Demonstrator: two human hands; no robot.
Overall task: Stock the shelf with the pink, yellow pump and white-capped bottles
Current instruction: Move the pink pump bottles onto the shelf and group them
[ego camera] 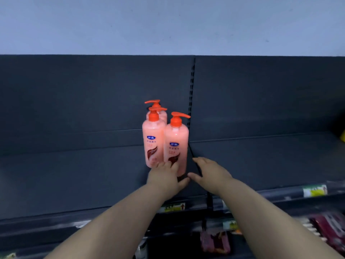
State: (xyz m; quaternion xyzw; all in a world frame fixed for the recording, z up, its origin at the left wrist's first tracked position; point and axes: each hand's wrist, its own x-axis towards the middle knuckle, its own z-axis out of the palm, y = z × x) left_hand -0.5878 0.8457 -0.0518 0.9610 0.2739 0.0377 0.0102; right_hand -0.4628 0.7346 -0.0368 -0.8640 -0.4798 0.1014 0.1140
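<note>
Left hand (164, 179) is up on the dark matte metal shelf (74, 174), fingers laid on the foot of a glossy, rounded pink bottle (176, 144), thumb splayed under it. Gripping or just pushing, can't tell. Right hand (211, 174) sits just beside it, flat and released. Beyond the left fingertips stands a second pink bottle (153, 141); behind that, a third pink bottle (162, 114), all with orange pump tops.

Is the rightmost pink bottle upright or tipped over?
Upright. The pink bottle stands on the shelf with its orange pump on top; the left hand touches its lower part.
</note>
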